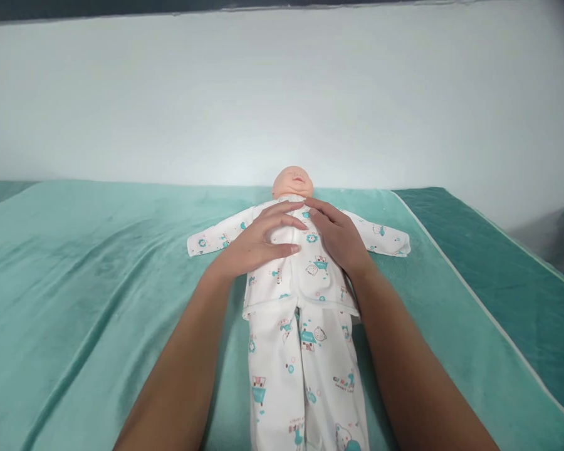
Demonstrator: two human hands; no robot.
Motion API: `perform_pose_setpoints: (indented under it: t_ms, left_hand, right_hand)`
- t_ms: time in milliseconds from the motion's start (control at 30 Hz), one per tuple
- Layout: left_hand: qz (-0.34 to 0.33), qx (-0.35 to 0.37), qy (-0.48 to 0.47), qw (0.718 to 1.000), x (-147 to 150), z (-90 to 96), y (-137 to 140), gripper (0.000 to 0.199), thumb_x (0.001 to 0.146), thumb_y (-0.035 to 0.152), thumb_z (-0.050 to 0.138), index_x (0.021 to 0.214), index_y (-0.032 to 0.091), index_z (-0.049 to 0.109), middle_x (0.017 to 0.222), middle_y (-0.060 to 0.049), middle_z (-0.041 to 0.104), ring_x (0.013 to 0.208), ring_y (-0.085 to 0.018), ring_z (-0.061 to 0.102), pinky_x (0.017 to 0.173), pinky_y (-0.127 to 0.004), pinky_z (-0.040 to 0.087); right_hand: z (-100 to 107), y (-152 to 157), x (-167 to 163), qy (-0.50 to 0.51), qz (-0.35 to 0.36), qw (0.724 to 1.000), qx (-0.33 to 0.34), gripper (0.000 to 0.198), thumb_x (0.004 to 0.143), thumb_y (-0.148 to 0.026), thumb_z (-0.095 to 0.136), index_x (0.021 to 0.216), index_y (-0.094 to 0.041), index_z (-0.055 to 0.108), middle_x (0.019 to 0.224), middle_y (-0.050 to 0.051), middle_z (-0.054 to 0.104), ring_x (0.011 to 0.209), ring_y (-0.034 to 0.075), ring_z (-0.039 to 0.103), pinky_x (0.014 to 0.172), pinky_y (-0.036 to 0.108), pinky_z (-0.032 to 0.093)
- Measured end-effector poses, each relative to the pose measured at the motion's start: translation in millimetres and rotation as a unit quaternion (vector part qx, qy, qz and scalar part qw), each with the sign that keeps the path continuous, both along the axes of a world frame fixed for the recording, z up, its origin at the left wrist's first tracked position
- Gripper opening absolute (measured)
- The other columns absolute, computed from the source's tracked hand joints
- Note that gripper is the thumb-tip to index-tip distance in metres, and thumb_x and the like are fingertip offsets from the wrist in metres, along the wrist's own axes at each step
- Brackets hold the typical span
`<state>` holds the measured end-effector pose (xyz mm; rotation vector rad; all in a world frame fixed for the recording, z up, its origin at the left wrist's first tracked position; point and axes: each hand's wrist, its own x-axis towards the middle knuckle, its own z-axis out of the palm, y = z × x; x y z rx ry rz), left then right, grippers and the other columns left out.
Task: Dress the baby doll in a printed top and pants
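Observation:
A baby doll [292,183] lies on its back with its head at the far end. It wears a white printed top [317,285] with both sleeves spread wide, and matching white trousers [282,369] that run toward me. My left hand [258,238] rests on the left side of the top's chest, fingers spread and pointing inward. On the right side of the chest lies my right hand [336,232], its fingers stretched toward the collar. Fingertips of both hands come close together near the neckline. The doll's own hands do not show beyond the cuffs.
A light green blanket [98,250] with a few folds lies under the doll. To the right, beyond its pale edging, is a darker green cloth [507,275]. A white wall [282,94] rises behind the far edge. A dark object at the far right is blurred.

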<state>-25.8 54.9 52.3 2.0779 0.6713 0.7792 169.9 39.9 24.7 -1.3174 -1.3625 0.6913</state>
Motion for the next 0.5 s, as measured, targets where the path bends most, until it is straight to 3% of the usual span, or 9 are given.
perform_pose_setpoints:
  t_ms: [100,267,400,500]
  left_hand:
    - [0.033,0.01,-0.009,0.999,1.0,-2.8,1.3,0.028,0.089,0.034,0.061,0.116,0.034,0.066,0.155,0.002,0.045,0.146,-0.026,0.036,0.113,-0.046,0.043]
    - [0.232,0.042,-0.005,0.972,4.8,-23.7,16.3,0.041,0.098,0.039,0.04,0.133,0.03,0.058,0.143,-0.003,0.058,0.132,-0.025,0.053,0.112,-0.048,0.042]
    - [0.312,0.121,0.07,0.94,-8.9,-47.4,26.8,0.048,0.095,0.028,0.034,0.138,0.025,0.054,0.145,-0.007,0.056,0.136,-0.026,0.048,0.118,-0.052,0.031]
    - [0.34,0.176,0.18,0.906,-32.3,-60.8,22.2,0.059,0.086,0.018,0.042,0.144,0.027,0.048,0.153,-0.007,0.048,0.143,-0.028,0.039,0.122,-0.056,0.017]
  right_hand:
    - [0.1,-0.3,1.0,-0.001,-0.003,1.0,0.001,0.032,0.09,-0.039,0.055,0.117,-0.028,0.069,0.134,0.002,0.065,0.128,0.024,0.056,0.113,0.048,0.037]
    - [-11.3,7.2,14.0,-0.06,-0.045,0.997,0.005,0.038,0.092,-0.044,0.048,0.118,-0.024,0.069,0.134,0.006,0.065,0.127,0.026,0.056,0.113,0.049,0.036]
    - [-34.4,14.2,33.1,-0.159,-0.098,0.982,0.028,0.044,0.094,-0.047,0.041,0.12,-0.023,0.067,0.134,0.01,0.064,0.128,0.029,0.054,0.114,0.056,0.029]
    - [-51.1,10.2,54.1,-0.25,-0.141,0.958,0.028,0.045,0.095,-0.046,0.039,0.127,-0.024,0.063,0.138,0.011,0.061,0.132,0.03,0.05,0.116,0.061,0.021]
